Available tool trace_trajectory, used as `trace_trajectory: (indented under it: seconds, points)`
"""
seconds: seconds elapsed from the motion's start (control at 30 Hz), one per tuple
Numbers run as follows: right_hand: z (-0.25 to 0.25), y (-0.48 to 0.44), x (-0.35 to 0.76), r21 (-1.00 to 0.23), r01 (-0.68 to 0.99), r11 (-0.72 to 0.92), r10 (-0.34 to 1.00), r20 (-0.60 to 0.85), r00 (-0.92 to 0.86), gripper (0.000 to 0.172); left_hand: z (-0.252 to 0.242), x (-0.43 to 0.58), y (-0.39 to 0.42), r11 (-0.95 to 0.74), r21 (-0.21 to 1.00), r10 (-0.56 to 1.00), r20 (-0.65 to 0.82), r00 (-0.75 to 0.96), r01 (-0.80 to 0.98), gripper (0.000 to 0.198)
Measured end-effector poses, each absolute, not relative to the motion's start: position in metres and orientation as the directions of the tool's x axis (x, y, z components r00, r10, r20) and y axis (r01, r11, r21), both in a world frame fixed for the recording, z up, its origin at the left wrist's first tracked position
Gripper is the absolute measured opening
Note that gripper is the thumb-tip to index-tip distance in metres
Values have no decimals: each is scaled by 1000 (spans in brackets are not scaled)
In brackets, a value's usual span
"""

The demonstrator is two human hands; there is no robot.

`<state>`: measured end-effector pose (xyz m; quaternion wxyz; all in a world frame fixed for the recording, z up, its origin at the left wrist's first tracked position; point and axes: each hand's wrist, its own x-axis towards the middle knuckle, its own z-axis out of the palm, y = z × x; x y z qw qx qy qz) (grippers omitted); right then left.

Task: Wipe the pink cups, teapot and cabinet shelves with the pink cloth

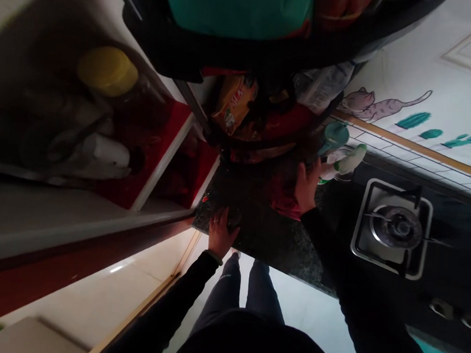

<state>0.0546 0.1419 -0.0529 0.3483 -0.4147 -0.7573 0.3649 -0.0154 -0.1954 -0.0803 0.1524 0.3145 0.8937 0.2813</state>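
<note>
My left hand [220, 233] is at the front edge of the dark stone counter [256, 222], its fingers and thumb curved around a small, dark, see-through round container [235, 216]. Dim light blurs that container's outline. Further back, my right hand [307, 189] lies beside a crumpled dark red cloth [286, 198], touching its right side. Thumb and fingers of this hand are spread apart. Just past its fingertips are a bottle with a pale green top [350, 160] and a teal cup [334, 136].
A black-rimmed rack [246, 51] with food packets overhangs the counter's back. On the left, an open cupboard [166, 165] holds a yellow-lidded jar [108, 71]. To the right is a gas burner [399, 228]. A tiny red scrap [205, 199] lies near the left edge.
</note>
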Motion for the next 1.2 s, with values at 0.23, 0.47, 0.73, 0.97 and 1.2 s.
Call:
trace_trajectory:
  seconds: [0.23, 0.47, 0.73, 0.97, 1.2]
  points:
    - [-71, 86, 116, -596, 398, 698, 557, 103, -824, 73, -84, -31, -178, 646, 620, 641, -122, -758, 446, 49]
    - [-79, 71, 117, -483, 319, 815, 377, 24, -926, 45, -58, -52, -153, 486, 827, 570, -55, -820, 282, 37]
    - [-96, 84, 103, -553, 338, 761, 475, 122, -872, 29, 4, -106, -71, 376, 788, 442, 310, -842, 488, 24]
    - [-108, 79, 107, -589, 344, 732, 520, 155, -840, 29, 82, -119, -3, -6, 593, 482, 708, -517, 806, 9]
    - [-104, 89, 109, -577, 319, 752, 456, 105, -884, 36, 107, -152, 56, 109, 567, 686, 552, -475, 817, 19]
